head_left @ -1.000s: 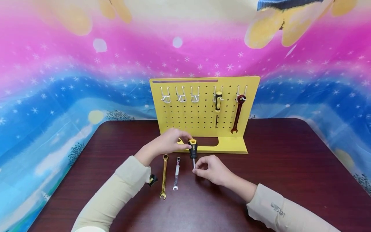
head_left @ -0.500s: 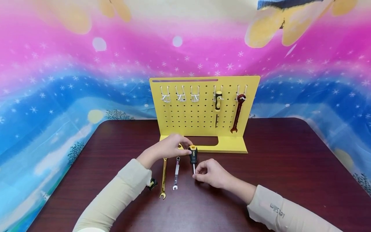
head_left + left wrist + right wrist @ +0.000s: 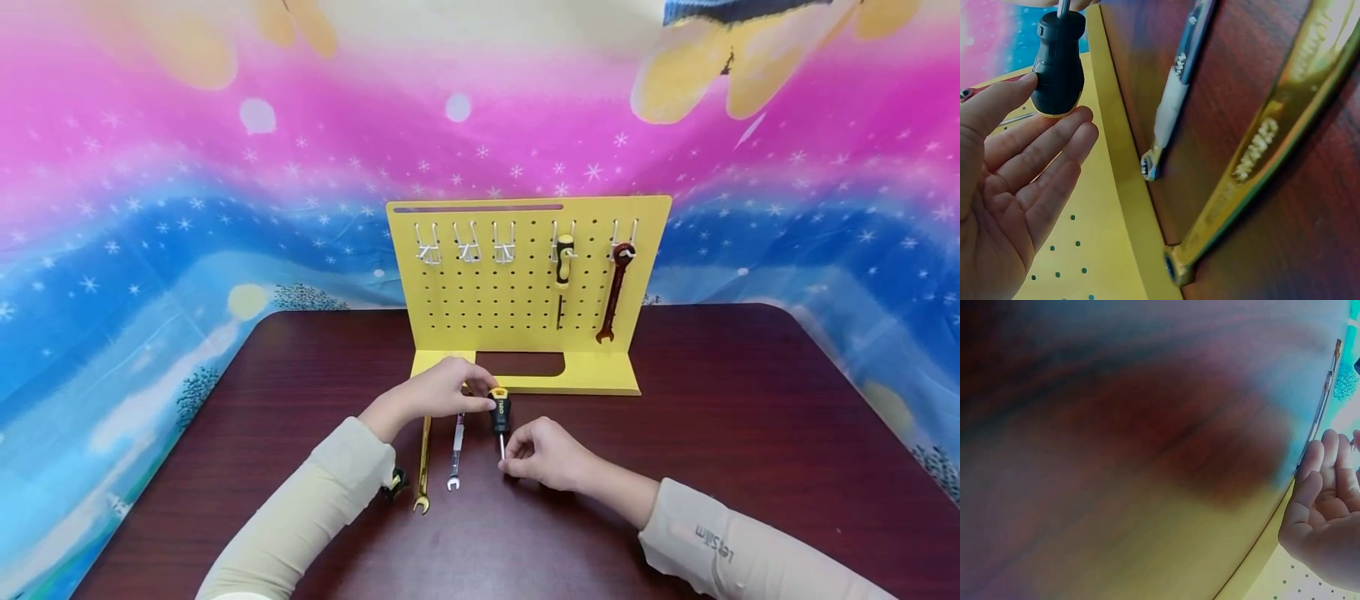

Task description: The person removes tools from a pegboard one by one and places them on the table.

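Note:
A short screwdriver (image 3: 501, 415) with a black and yellow handle is held upright over the table, its metal shaft pointing down. My left hand (image 3: 442, 388) pinches the handle near its top between thumb and fingers; the left wrist view shows the thumb against the black handle (image 3: 1059, 65). Low on the shaft, the thumb and fingertips of my right hand (image 3: 551, 454) pinch it near the tip. Beneath and beside the left hand lie a silver wrench (image 3: 455, 458) and a gold wrench (image 3: 423, 467), their far ends hidden in the head view.
Behind the hands stands a yellow pegboard (image 3: 487, 300) with several white hooks. A long-shafted screwdriver (image 3: 564, 262) and a dark red wrench (image 3: 617, 292) hang on its right half. A black and yellow object (image 3: 395, 483) lies partly behind the left sleeve.
Both hands and the screwdriver have come down and slightly toward me. The left hand now covers the wrenches' far ends. Both hands keep their hold.

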The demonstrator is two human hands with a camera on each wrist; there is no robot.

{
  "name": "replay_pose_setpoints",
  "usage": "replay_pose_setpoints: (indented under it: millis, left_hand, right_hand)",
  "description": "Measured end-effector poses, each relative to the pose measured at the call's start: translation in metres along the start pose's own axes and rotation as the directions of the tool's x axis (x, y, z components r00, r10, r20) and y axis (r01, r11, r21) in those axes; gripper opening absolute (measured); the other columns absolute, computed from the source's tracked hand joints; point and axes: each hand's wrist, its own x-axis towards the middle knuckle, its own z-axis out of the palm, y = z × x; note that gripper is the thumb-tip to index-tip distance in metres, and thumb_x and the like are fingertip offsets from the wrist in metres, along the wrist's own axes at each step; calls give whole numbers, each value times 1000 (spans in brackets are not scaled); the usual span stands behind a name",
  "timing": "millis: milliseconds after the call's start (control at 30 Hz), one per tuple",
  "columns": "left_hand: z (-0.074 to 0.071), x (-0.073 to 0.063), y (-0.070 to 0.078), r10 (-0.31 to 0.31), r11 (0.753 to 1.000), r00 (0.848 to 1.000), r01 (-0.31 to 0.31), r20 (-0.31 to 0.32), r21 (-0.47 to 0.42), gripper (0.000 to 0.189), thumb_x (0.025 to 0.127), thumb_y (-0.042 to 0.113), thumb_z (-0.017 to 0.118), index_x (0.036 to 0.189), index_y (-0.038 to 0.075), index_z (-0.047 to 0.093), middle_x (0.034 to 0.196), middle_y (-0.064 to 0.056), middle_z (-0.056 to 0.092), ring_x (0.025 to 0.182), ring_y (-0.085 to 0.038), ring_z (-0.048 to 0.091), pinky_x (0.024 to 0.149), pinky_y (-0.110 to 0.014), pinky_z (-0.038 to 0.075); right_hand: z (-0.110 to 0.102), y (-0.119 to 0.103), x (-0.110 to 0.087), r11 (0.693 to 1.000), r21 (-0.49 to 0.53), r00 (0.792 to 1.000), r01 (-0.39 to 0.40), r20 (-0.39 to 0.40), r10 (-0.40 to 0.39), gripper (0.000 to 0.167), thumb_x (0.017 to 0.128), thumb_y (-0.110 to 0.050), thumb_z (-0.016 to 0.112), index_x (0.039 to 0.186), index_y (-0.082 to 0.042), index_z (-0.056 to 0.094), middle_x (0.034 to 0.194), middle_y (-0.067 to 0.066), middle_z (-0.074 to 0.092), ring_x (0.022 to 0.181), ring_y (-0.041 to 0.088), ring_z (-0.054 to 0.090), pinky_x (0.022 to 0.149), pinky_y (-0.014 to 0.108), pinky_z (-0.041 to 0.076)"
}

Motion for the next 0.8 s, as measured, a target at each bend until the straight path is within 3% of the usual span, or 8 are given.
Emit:
replay_pose_setpoints:
  millis: [367, 800]
  left_hand:
    - [8, -1, -10, -28, 998, 999, 30, 43, -46, 22, 93, 19, 70, 110, 6, 73, 97, -3, 75, 88, -10, 69, 82, -23, 56]
    - [12, 3, -17, -11, 998, 997, 15, 75, -55, 20, 92, 17, 71, 107, 6, 74, 95, -3, 76, 87, -9, 69, 79, -20, 56]
  right_hand:
    - [4, 1, 1, 999, 0, 999, -39, 31, 39, 11, 83, -6, 74, 72, -3, 72, 62, -4, 63, 51, 0, 49, 48, 15, 42]
    - [6, 2, 2, 999, 16, 998, -51, 50, 50, 12, 82, -7, 74, 71, -3, 72, 59, -6, 60, 49, 2, 49, 46, 15, 40]
